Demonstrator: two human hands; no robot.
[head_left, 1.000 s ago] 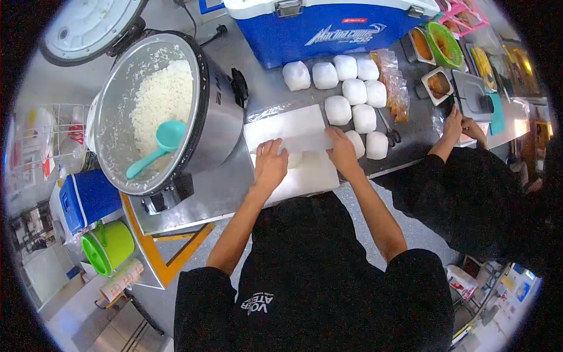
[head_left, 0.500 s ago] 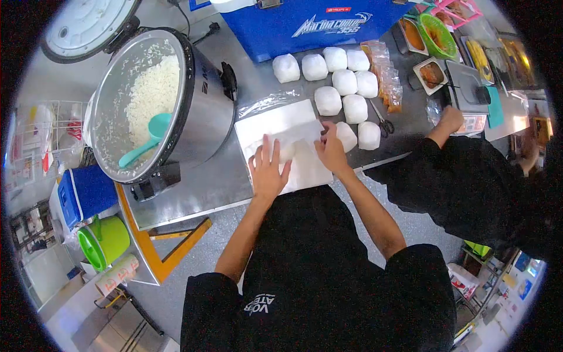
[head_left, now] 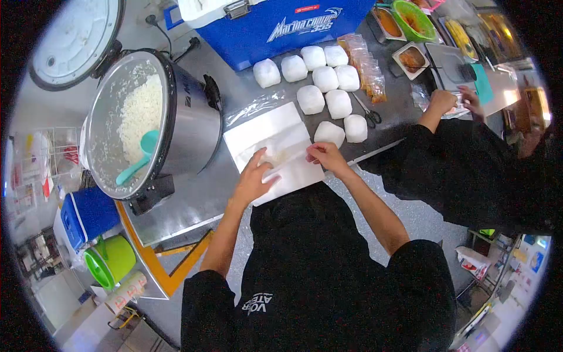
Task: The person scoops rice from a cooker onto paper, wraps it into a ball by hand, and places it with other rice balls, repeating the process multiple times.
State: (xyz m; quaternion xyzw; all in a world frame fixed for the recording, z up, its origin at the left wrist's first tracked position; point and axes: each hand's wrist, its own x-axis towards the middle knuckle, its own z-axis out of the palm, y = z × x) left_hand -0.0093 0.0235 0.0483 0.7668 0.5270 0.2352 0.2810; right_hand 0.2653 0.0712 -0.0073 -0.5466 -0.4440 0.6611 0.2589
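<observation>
A white sheet of wrapping paper point(head_left: 258, 130) lies at the counter's front edge, with a translucent fold and a small pale patch near its middle. My left hand point(head_left: 253, 179) rests on the sheet's left part, its fingers apart and curved beside that patch. At the right edge, the thumb and fingers of my right hand point(head_left: 326, 157) pinch the paper. A white wrapped bundle point(head_left: 329, 134) sits just beyond my right hand, and several more stand in rows behind it. What lies under the fold is hard to make out.
An open rice cooker point(head_left: 193, 117) with white rice point(head_left: 141, 111) and a teal scoop point(head_left: 148, 144) stands left. Behind are a blue cooler point(head_left: 252, 38) and sauce packets point(head_left: 366, 70). Scissors point(head_left: 373, 119) lie right of the bundles. A co-worker's hand point(head_left: 441, 102) is farther right.
My left hand has gone from flat, spread fingers to a more curved pose on the paper. My right hand stays at the paper's right edge. The view has shifted slightly.
</observation>
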